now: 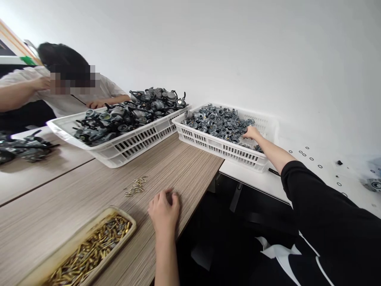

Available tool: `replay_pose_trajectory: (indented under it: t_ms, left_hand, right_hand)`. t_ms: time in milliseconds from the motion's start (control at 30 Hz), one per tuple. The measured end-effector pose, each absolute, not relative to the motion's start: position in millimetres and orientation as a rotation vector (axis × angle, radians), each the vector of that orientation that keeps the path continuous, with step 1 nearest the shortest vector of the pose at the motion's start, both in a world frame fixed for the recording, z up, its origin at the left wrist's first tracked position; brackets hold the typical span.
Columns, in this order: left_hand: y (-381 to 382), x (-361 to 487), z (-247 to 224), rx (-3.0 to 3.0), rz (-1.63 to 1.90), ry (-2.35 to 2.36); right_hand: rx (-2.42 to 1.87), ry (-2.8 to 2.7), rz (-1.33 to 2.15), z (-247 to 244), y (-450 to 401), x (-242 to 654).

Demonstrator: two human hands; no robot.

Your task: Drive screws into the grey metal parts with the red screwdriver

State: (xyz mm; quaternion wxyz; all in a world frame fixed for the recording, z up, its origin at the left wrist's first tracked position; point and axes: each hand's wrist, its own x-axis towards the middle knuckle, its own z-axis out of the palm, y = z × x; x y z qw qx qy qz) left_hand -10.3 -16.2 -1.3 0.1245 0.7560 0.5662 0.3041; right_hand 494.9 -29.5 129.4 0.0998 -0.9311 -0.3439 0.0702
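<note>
A person's right hand (252, 133) dips into a white slatted plastic crate (220, 146) heaped with small grey metal castings (218, 121).
The hand touches castings at the crate's near right; whether it pinches one, I cannot tell. The left hand (164, 209) rests on the wood-grain tabletop (178, 159), thumb held apart from curled fingers, near a small pile of slim brass-coloured pins (137, 188) and an oblong cream tray (77, 238).

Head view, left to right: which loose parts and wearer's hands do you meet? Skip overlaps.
Dark metal parts → loose brass-coloured pieces → left hand → right hand → small black piece → grey metal part.
</note>
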Motion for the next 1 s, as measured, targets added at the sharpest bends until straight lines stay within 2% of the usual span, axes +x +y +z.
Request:
replay_pose_trajectory:
  t_ms: [267, 500, 733, 1000]
  left_hand:
    - [-17.7, -9.6, -0.3, 2.211, 0.928, 1.619]
    - [-22.6, -6.9, 3.0, 2.146, 0.986, 1.609]
    - [-27.7, -2.8, 9.6, 2.023, 1.036, 1.575]
    - [-26.9, 0.8, 4.7, 1.909, 1.363, 1.454]
  right_hand:
    - [-2.294, -1.001, 0.049, 179.1, -30.2, 455.3]
    - [-1.779, -1.22, 0.463, 193.9, -17.4, 352.8]
    - [-1.5, -1.359, 0.991, 146.1, -5.8, 237.1]
    - [-1.434, -1.47, 1.441, 76.4, 1.3, 163.1]
